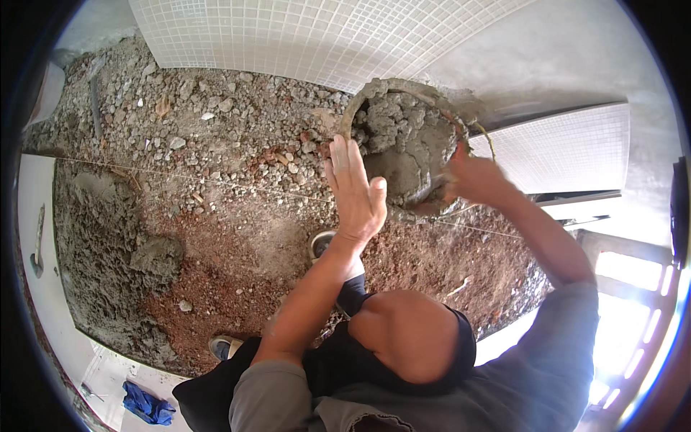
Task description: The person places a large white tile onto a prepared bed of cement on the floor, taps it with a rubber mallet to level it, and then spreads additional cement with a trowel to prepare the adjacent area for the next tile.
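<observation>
A round bucket (403,85) holding lumpy grey mortar (410,133) stands on the rubble (216,108), in front of the person and slightly right. The left hand (356,191) is held flat, fingers extended side by side and thumb apart, its fingertips at the bucket's left rim; whether they press on it is unclear. The right hand (475,176) is curled and blurred at the right side of the rim, so I cannot tell what, if anything, it grips.

A large panel of white mosaic tile (288,36) lies beyond the bucket, and a smaller tiled panel (565,144) sits to its right. A thin string (194,173) crosses the ground, running over reddish soil (237,273). At the left, a bed of wet mortar (115,259) borders a pale strip carrying a trowel (37,245). Near the lower left edge lies a crumpled blue cloth or bag (147,403).
</observation>
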A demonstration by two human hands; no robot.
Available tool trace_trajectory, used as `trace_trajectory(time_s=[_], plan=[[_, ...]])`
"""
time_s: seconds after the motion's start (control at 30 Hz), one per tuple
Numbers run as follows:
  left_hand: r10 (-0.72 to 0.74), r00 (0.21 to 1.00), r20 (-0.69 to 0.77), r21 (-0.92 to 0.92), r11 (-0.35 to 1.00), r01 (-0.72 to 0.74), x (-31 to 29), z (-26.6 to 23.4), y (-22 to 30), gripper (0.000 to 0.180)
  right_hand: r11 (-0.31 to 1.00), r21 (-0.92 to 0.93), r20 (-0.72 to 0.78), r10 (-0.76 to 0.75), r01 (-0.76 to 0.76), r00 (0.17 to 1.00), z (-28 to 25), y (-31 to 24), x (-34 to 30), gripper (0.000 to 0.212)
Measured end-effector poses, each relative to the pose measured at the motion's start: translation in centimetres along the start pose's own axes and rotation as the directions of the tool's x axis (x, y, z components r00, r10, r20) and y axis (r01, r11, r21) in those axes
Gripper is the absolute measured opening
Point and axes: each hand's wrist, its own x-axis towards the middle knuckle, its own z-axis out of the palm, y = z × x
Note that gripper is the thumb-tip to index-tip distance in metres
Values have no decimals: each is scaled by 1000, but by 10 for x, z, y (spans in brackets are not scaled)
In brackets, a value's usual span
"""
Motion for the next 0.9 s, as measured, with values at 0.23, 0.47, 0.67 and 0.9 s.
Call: trace_trajectory(time_s=[0.23,0.47,0.67,0.9], plan=[[-44,998,-39,2,999,44,-2,11,-5,83,986,156,84,-78,64,993,26,16,2,30],[-10,999,-39,20,1000,11,1,10,-5,84,920,296,18,-273,255,962,39,12,20,35],[185,980,79,311,929,-200,-6,3,5,87,910,343,-30,-237,233,971,55,41,-1,45],[27,967,252,290,952,-102,7,-11,31,87,832,448,-363,-166,328,917,33,36,-11,42]])
